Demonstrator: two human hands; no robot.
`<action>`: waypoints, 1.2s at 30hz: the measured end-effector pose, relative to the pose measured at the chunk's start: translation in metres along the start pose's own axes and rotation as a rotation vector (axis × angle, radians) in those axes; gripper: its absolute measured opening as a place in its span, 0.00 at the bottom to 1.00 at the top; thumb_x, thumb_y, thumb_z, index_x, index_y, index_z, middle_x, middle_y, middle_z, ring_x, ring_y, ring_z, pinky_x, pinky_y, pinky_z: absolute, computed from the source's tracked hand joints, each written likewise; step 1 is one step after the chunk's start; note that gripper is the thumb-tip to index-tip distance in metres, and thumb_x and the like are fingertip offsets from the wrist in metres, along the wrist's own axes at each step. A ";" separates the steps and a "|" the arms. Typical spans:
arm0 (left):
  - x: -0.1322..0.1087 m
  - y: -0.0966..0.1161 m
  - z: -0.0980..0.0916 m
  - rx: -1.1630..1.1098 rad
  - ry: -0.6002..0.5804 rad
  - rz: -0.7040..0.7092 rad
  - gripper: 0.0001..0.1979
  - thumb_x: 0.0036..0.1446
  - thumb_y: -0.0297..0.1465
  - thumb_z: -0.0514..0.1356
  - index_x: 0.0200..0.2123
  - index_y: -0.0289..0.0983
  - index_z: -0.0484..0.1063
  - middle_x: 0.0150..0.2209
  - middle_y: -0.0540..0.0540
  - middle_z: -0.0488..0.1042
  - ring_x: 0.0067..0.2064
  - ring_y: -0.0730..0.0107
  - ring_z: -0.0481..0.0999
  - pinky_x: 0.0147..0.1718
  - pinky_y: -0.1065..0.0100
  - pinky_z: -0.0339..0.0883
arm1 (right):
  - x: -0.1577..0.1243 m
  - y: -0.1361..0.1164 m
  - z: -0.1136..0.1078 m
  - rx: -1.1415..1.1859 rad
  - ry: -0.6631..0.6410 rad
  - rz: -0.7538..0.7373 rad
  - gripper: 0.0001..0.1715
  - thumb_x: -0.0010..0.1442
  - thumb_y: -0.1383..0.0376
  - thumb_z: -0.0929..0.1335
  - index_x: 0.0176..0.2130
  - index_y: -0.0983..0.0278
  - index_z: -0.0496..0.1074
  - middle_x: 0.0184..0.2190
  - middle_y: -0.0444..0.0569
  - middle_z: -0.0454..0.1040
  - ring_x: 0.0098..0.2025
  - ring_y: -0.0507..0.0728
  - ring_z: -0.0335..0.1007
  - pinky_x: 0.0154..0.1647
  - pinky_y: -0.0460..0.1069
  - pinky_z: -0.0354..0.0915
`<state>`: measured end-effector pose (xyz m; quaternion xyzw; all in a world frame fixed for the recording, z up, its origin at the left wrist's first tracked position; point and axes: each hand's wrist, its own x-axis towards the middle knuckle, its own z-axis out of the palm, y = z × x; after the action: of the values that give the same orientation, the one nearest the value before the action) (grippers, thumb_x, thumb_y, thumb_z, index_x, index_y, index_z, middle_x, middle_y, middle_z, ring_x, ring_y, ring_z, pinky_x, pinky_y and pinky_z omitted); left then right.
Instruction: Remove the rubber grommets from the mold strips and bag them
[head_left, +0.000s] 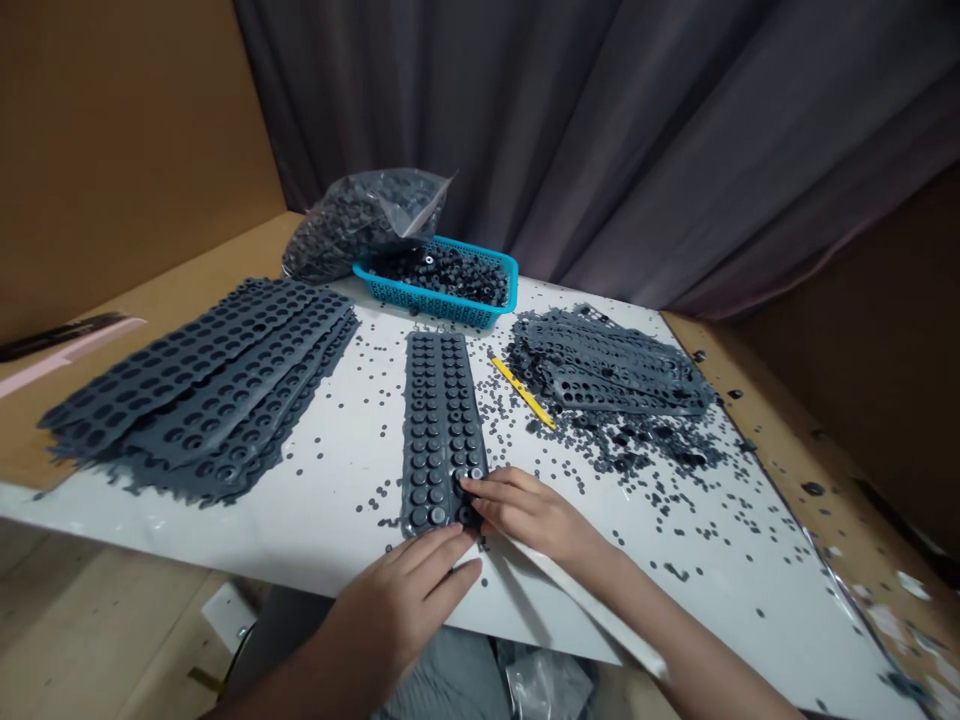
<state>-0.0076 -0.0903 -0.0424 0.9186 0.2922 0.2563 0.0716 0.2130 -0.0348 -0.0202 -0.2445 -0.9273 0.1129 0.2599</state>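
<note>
the right hand (534, 512) hides a corner of the grey rubber sheet (439, 420).

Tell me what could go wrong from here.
The dark rubber strip under the right hand's fingers might slide on the glossy white board. The left hand could sweep loose black rubber bits off the board's front edge, where some already lie.

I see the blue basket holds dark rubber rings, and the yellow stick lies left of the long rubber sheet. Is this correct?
Not quite: the head view shows the yellow stick right of the long rubber sheet, not left. The blue basket holds dark rubber rings.
</note>
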 end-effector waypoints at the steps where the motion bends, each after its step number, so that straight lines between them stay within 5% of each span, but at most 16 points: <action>1: 0.000 0.000 -0.001 -0.001 0.003 0.000 0.20 0.60 0.23 0.43 0.50 0.36 0.68 0.51 0.42 0.71 0.54 0.64 0.67 0.50 0.65 0.68 | 0.001 -0.001 -0.001 -0.057 -0.015 -0.033 0.10 0.60 0.73 0.64 0.44 0.67 0.67 0.50 0.58 0.71 0.48 0.58 0.65 0.44 0.53 0.70; 5: 0.002 0.000 -0.006 0.005 -0.032 0.003 0.21 0.58 0.21 0.44 0.51 0.36 0.67 0.51 0.42 0.71 0.53 0.64 0.68 0.48 0.65 0.69 | 0.004 -0.003 -0.005 -0.195 -0.026 -0.034 0.09 0.61 0.74 0.63 0.43 0.68 0.67 0.50 0.61 0.71 0.45 0.58 0.66 0.41 0.53 0.70; 8: 0.001 0.000 -0.006 -0.024 -0.051 -0.011 0.22 0.56 0.19 0.45 0.51 0.35 0.67 0.53 0.42 0.69 0.54 0.63 0.67 0.49 0.64 0.68 | 0.002 0.000 -0.006 -0.199 0.053 0.100 0.10 0.62 0.73 0.61 0.44 0.66 0.66 0.51 0.61 0.70 0.46 0.59 0.66 0.41 0.55 0.70; 12: -0.002 0.000 -0.004 -0.063 -0.067 -0.030 0.24 0.54 0.18 0.45 0.52 0.36 0.66 0.55 0.42 0.67 0.56 0.63 0.65 0.50 0.65 0.67 | -0.001 0.004 -0.007 0.076 0.248 0.355 0.08 0.63 0.69 0.61 0.42 0.63 0.66 0.45 0.56 0.74 0.46 0.58 0.68 0.43 0.54 0.69; 15: -0.003 -0.001 -0.005 -0.061 -0.082 -0.023 0.25 0.53 0.18 0.45 0.53 0.36 0.65 0.56 0.43 0.67 0.56 0.64 0.64 0.51 0.65 0.67 | -0.001 0.001 -0.009 0.320 0.190 0.420 0.06 0.63 0.67 0.62 0.40 0.63 0.67 0.45 0.55 0.74 0.46 0.57 0.70 0.44 0.53 0.68; 28: 0.000 0.000 -0.006 -0.063 -0.097 -0.032 0.24 0.53 0.17 0.46 0.52 0.35 0.66 0.55 0.42 0.68 0.56 0.63 0.65 0.49 0.65 0.68 | -0.004 0.003 -0.006 0.280 0.130 0.245 0.07 0.63 0.66 0.62 0.41 0.65 0.67 0.44 0.59 0.74 0.47 0.58 0.68 0.43 0.55 0.70; 36: -0.002 -0.001 -0.006 -0.077 -0.093 -0.026 0.27 0.51 0.17 0.46 0.53 0.36 0.64 0.56 0.43 0.67 0.56 0.63 0.64 0.50 0.64 0.67 | -0.004 0.013 -0.002 -0.155 0.026 -0.012 0.10 0.59 0.73 0.66 0.42 0.67 0.67 0.48 0.58 0.72 0.46 0.58 0.67 0.41 0.52 0.72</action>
<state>-0.0127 -0.0913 -0.0385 0.9221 0.2906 0.2234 0.1240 0.2224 -0.0257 -0.0241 -0.2597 -0.9313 0.0360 0.2529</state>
